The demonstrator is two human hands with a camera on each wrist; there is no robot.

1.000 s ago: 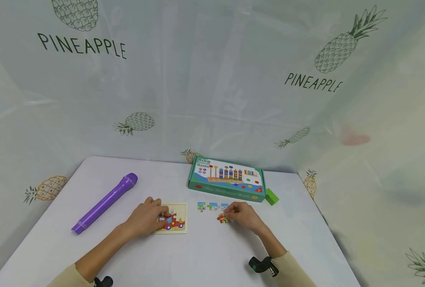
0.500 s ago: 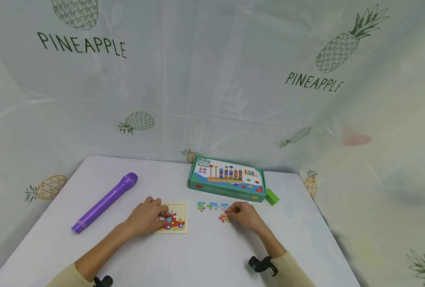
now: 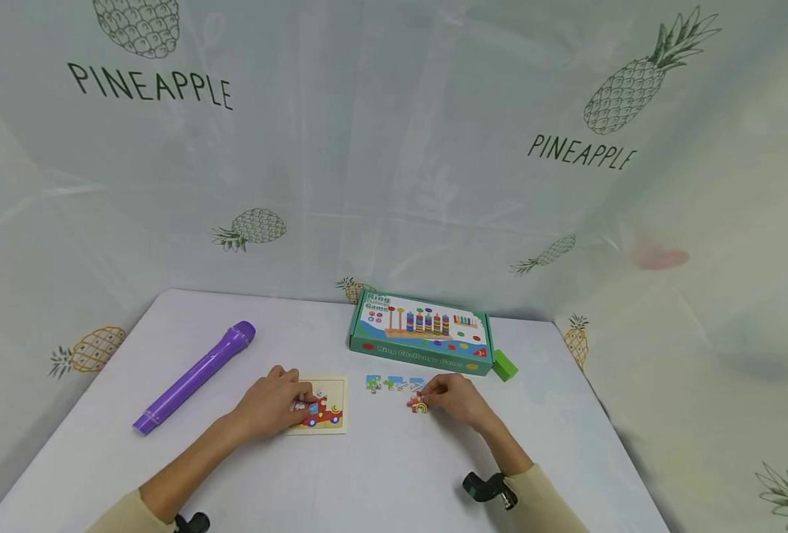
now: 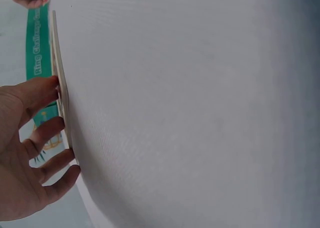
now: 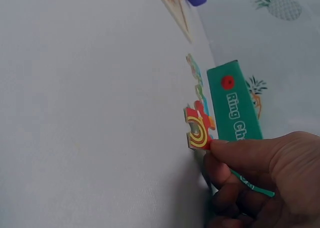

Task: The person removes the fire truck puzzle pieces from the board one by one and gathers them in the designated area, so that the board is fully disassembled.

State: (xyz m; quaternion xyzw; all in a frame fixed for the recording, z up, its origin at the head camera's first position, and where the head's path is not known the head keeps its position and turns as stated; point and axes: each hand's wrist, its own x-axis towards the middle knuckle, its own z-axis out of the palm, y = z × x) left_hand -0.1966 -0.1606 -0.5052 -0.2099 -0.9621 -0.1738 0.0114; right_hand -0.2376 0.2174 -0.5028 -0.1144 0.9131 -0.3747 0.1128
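A square wooden jigsaw board with a red car picture lies on the white table. My left hand rests on its left part, covering some of the picture; in the left wrist view its fingers spread along the board's edge. My right hand pinches a red puzzle piece with yellow curved stripes between thumb and index finger, tilted close over the table. Just behind that piece, a short row of loose blue and green puzzle pieces lies flat, right of the board.
A green Ring Challenge Game box lies at the back, with a green block by its right end. A purple microphone-shaped stick lies at the left. Pineapple-printed sheeting hangs behind the table.
My right hand has shifted the red puzzle piece slightly to the right and turned it a little. The left hand and the board have stayed in place.
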